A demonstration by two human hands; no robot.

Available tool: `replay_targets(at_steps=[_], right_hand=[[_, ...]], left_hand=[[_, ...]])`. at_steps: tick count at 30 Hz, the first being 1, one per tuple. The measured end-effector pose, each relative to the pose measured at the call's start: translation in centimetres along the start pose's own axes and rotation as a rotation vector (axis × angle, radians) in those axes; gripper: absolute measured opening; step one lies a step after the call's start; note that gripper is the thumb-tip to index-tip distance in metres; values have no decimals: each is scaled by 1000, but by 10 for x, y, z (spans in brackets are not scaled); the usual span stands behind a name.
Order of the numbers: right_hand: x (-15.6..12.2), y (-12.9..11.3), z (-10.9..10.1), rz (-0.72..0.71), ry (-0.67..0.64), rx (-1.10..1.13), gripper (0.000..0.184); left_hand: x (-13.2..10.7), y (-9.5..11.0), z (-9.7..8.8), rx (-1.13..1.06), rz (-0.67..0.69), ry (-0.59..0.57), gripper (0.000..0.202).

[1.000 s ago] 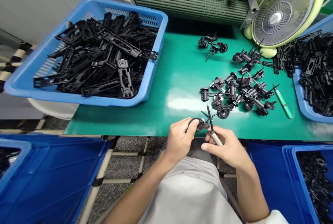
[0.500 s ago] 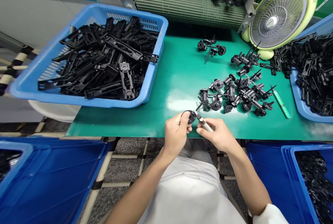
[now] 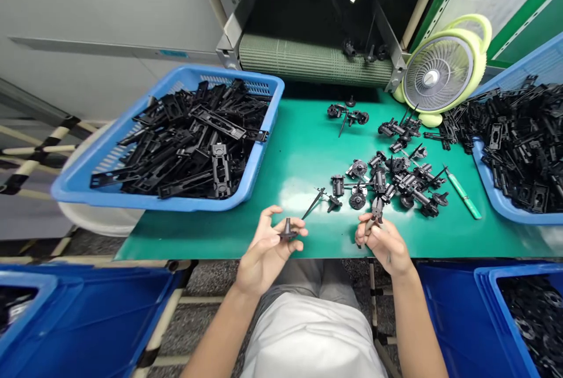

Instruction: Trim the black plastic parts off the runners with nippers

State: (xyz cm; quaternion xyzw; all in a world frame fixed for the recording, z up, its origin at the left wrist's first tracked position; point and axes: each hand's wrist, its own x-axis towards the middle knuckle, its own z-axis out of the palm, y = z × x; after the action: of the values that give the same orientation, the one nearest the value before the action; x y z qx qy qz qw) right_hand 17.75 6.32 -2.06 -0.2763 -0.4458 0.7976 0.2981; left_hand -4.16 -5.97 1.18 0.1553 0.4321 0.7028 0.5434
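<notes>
Between the fingers of my left hand (image 3: 266, 252) is a black plastic part (image 3: 287, 230), a round disc with a short stem pointing up. My right hand (image 3: 387, 243) is closed around a pair of cutting pliers (image 3: 376, 214), their jaws pointing away from me. A thin black plastic stick (image 3: 314, 202) lies on the green table just beyond my left fingertips. Past my right hand spreads a pile of black moulded parts (image 3: 387, 181) with discs, tubes and thin sticks.
At left a blue basket (image 3: 176, 204) holds long black frames; another blue basket (image 3: 519, 214) stands at right. A green pen-like tool (image 3: 464, 193) lies near it. A yellow-green fan (image 3: 433, 76) and a conveyor belt (image 3: 314, 61) are at the back. Blue bins (image 3: 486, 284) flank my legs.
My hands have moved apart, and the pliers have come away from the round part. That part is turned stem up, and a loose stick lies beyond it. My view has tilted upward.
</notes>
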Motion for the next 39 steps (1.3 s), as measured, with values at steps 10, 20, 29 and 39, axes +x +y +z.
replay_targets(at_steps=[10, 20, 29, 39], right_hand=[[1, 5, -4, -46, -49, 105, 33], [-12, -2, 5, -62, -106, -133, 35], [-55, -6, 55, 28, -93, -597, 25], [-49, -11, 61, 41, -44, -594, 18]], left_hand=[[49, -33, 77, 1799, 75, 280, 44], [30, -8, 33, 897, 121, 166, 32], [-21, 11, 57, 710, 127, 37, 18], [-22, 6, 55, 760, 142, -51, 19]])
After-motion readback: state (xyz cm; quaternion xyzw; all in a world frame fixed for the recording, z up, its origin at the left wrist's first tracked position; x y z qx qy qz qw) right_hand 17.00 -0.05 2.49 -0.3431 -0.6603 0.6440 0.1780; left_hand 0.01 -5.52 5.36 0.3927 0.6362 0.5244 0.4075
